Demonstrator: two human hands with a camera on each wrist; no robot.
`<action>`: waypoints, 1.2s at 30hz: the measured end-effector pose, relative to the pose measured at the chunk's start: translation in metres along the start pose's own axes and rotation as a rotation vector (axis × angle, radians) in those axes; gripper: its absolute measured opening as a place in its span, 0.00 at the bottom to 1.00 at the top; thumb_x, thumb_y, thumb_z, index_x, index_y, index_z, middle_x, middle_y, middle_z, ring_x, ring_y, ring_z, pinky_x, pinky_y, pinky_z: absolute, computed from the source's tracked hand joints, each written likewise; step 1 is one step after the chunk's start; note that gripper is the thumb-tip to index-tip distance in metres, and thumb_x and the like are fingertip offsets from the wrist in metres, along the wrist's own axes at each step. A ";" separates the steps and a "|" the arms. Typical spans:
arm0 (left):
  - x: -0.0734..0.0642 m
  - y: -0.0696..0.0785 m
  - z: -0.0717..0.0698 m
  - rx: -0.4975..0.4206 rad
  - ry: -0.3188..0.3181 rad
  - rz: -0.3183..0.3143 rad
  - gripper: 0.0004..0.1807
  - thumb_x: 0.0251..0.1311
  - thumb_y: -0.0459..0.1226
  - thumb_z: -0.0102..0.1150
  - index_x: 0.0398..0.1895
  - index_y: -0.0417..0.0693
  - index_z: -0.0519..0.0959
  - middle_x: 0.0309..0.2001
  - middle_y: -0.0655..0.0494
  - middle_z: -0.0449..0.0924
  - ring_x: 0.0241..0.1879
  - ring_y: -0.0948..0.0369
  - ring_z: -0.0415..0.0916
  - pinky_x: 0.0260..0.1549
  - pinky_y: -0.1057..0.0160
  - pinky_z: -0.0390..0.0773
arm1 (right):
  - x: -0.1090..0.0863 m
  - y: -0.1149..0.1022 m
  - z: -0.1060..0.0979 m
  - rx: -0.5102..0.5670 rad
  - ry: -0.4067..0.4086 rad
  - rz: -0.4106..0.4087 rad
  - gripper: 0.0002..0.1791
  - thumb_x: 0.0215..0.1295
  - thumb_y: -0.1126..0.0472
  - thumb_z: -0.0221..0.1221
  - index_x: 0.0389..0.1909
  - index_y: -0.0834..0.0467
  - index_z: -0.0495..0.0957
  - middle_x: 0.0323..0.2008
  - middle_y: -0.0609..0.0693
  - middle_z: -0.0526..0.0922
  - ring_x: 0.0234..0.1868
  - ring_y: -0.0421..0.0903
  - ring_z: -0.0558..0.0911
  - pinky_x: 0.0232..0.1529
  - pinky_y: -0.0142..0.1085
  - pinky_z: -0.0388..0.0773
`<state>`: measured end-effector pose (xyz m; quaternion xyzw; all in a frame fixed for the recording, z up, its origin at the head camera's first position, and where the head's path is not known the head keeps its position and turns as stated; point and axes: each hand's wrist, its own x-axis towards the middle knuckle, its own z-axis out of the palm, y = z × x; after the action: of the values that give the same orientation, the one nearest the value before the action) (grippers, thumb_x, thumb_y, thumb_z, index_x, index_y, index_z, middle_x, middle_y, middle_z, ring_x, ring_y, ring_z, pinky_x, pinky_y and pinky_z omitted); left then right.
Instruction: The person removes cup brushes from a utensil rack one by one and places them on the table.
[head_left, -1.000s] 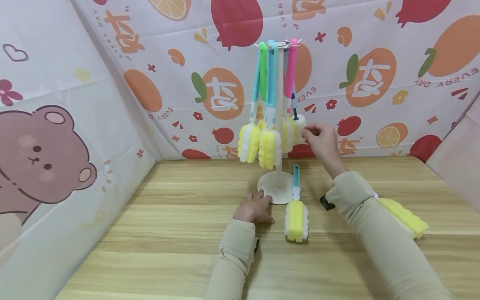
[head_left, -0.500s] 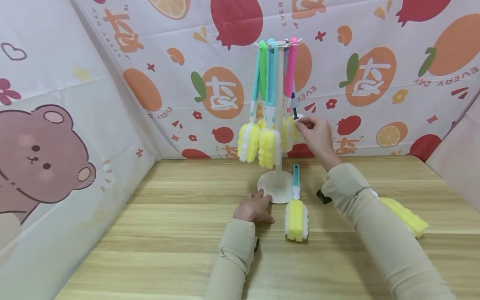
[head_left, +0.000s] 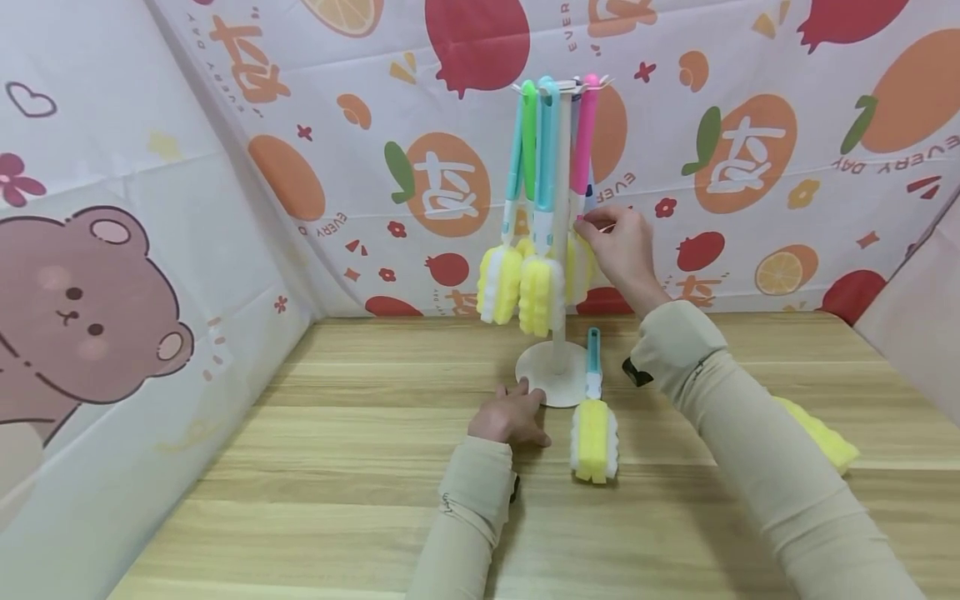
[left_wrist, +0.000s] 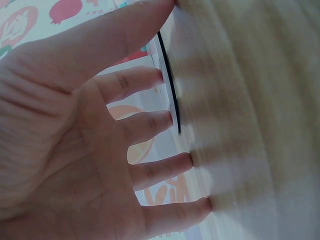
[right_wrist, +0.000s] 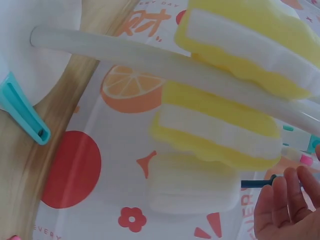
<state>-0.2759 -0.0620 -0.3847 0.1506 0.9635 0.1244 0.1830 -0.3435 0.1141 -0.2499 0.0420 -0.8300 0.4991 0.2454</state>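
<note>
Beside a white stand (head_left: 558,275), my left hand (head_left: 512,417) spreads its fingers over the near left edge of the round base. Two fingertips (left_wrist: 161,117) meet the base's rim in the left wrist view. My right hand (head_left: 621,250) is raised at the stand's right side. Its thumb and fingers lie at the lower end of the handle of a hanging pink-handled sponge brush (head_left: 585,137); I cannot tell whether they grip it. Below the right fingers in the head view is that brush's yellow-and-white head (head_left: 579,267). A dark-handled brush with a white sponge (right_wrist: 195,184) hangs behind.
Several more brushes hang there, including a teal one (head_left: 546,158) and a green one (head_left: 529,137). A teal-handled brush (head_left: 594,442) lies against the base. Another yellow sponge (head_left: 821,433) lies partly under the right forearm. Printed cloth (head_left: 337,208) closes off the back and sides.
My right hand has moved up and left, from beside the white sponge to the pink handle's lower end. My left hand has stayed on the base.
</note>
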 end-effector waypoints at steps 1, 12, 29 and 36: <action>-0.001 0.000 0.000 0.001 -0.001 -0.002 0.31 0.61 0.45 0.71 0.66 0.50 0.72 0.79 0.44 0.52 0.70 0.42 0.56 0.61 0.44 0.70 | 0.000 -0.002 0.001 -0.006 0.002 0.000 0.17 0.73 0.58 0.60 0.56 0.63 0.82 0.51 0.57 0.81 0.49 0.51 0.76 0.53 0.39 0.79; -0.003 0.001 -0.003 -0.003 0.013 0.005 0.31 0.59 0.45 0.73 0.64 0.49 0.74 0.78 0.45 0.54 0.69 0.42 0.58 0.59 0.44 0.72 | 0.010 -0.015 0.002 -0.084 0.003 0.056 0.17 0.72 0.57 0.62 0.54 0.65 0.83 0.50 0.60 0.84 0.48 0.54 0.79 0.52 0.42 0.80; -0.004 0.001 -0.002 -0.012 0.014 -0.002 0.30 0.59 0.45 0.73 0.63 0.50 0.74 0.79 0.45 0.54 0.67 0.43 0.58 0.58 0.44 0.72 | 0.002 -0.007 0.004 -0.166 0.049 -0.066 0.08 0.72 0.63 0.58 0.36 0.65 0.73 0.35 0.60 0.77 0.35 0.53 0.77 0.45 0.41 0.81; -0.004 0.000 -0.001 -0.006 0.010 -0.004 0.31 0.59 0.46 0.73 0.64 0.50 0.74 0.79 0.45 0.53 0.68 0.43 0.58 0.58 0.44 0.72 | -0.002 -0.004 0.000 -0.102 -0.005 -0.048 0.08 0.73 0.63 0.57 0.40 0.64 0.70 0.36 0.59 0.75 0.36 0.53 0.77 0.48 0.42 0.82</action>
<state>-0.2722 -0.0633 -0.3822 0.1476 0.9643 0.1276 0.1789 -0.3402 0.1116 -0.2475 0.0503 -0.8538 0.4499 0.2571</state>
